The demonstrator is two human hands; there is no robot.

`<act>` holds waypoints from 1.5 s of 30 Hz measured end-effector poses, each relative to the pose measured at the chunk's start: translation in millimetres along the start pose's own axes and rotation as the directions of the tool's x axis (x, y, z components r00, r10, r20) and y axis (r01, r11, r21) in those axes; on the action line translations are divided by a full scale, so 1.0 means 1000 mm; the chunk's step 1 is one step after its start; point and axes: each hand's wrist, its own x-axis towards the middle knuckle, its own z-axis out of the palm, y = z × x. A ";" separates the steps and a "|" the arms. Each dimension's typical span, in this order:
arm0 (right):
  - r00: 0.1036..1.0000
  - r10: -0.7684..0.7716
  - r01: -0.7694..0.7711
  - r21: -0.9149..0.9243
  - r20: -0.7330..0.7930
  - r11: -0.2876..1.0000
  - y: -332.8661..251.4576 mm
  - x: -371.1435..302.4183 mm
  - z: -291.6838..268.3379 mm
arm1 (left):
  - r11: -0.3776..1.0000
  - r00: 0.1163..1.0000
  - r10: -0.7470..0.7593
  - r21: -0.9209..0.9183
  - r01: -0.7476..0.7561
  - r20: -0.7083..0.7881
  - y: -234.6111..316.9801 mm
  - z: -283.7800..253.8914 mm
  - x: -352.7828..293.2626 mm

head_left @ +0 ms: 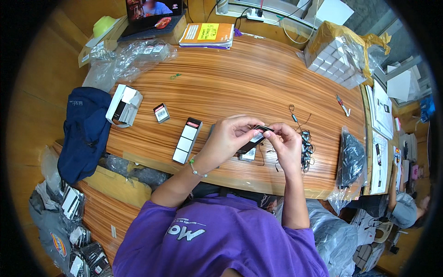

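My left hand (232, 136) and my right hand (286, 143) meet over the table's front part. Fingertips of both pinch a black card tag (249, 144) with a pale label near its upper end. A thin dark cord dangles below it. Under the tag lies a small stack of labelled cards (248, 155), partly covered. Close to my right hand is a tangled heap of black cords (306, 150). Left of my left hand stand a long row of white-faced cards with a black and red end (187, 140) and a smaller card stack (161, 112).
An opened white box (125, 106) and a navy cloth bag (83, 134) lie left. Small snips (343, 105) and a plastic bag of black cords (351, 159) are right. Wrapped white boxes (334, 57) stand far right. Notebooks (206, 35) lie at back. Another person (406, 207) is at right.
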 end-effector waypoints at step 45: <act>0.991 -0.116 0.065 0.530 0.064 0.845 -0.043 0.095 0.003 | 0.743 0.974 -0.227 0.648 0.169 0.006 -0.011 -0.143 -0.033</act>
